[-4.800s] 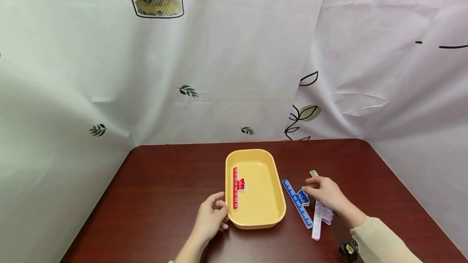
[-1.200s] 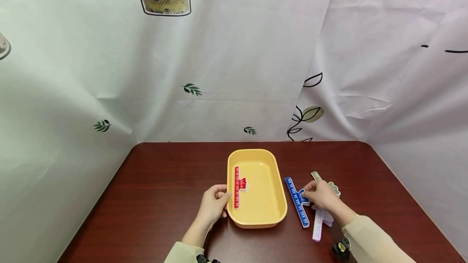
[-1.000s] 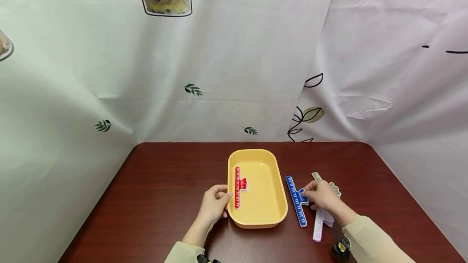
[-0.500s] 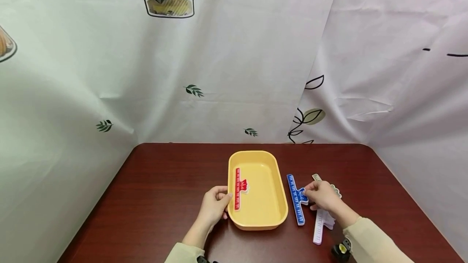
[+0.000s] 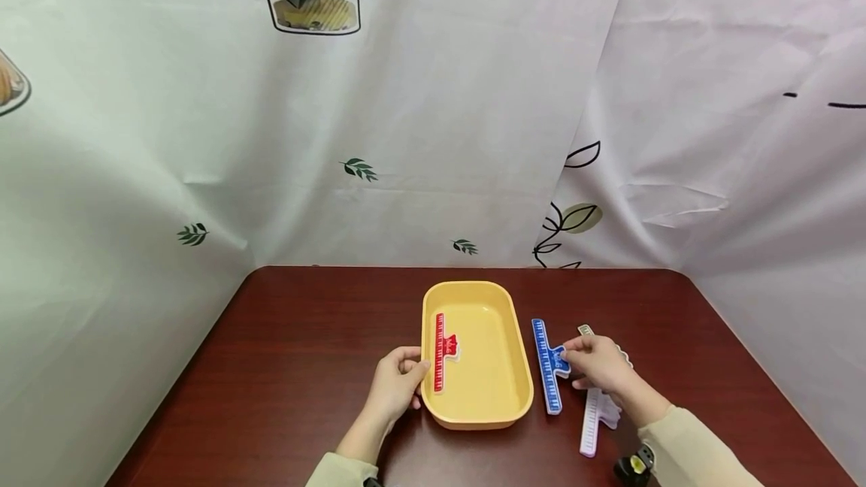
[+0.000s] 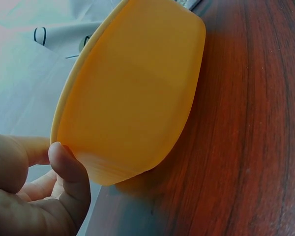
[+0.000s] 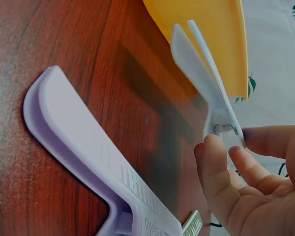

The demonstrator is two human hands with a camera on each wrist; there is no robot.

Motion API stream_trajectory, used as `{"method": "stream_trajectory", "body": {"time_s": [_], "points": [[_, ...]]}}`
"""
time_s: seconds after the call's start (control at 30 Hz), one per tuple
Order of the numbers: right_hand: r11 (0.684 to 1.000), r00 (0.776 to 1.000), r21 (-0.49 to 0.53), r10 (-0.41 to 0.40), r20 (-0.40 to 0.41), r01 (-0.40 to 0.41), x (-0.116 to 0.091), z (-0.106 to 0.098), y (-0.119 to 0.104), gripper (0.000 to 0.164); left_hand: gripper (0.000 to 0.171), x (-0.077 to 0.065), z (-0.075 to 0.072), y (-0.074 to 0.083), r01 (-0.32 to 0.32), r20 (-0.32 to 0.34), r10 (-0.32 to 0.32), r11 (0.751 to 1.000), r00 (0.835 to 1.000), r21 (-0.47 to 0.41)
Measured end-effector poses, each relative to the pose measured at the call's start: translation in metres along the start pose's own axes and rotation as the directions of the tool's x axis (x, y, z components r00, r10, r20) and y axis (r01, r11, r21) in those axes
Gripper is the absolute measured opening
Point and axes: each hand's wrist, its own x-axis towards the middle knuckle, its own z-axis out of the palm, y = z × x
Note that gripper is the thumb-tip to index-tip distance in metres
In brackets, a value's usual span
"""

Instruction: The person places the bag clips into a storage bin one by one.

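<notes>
The right hand (image 5: 598,364) is pinching the blue clip (image 5: 546,367), turned straighter than before. Leftward of this grip, the left hand (image 5: 392,383) is pinching the yellow tray (image 5: 487,374).

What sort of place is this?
Probably a makeshift indoor filming booth: wrinkled plant-print sheets hang behind and beside a dark wood-grain table, and a small black device sits by the right sleeve. The wider room isn't visible.

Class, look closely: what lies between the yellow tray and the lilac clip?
In the head view, the blue clip, pinched in the right hand, is between the yellow tray and the lilac clip.
</notes>
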Motion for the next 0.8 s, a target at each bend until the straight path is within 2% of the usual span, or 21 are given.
{"method": "stream_trajectory", "body": {"time_s": [0.8], "points": [[0.996, 0.999, 0.073, 0.052, 0.012, -0.052, -0.0057, -0.0035, -0.0102, 0.036, 0.034, 0.0002, -0.0006, -0.0001, 0.000, -0.001, 0.000, 1.000, 1.000, 0.007]]}}
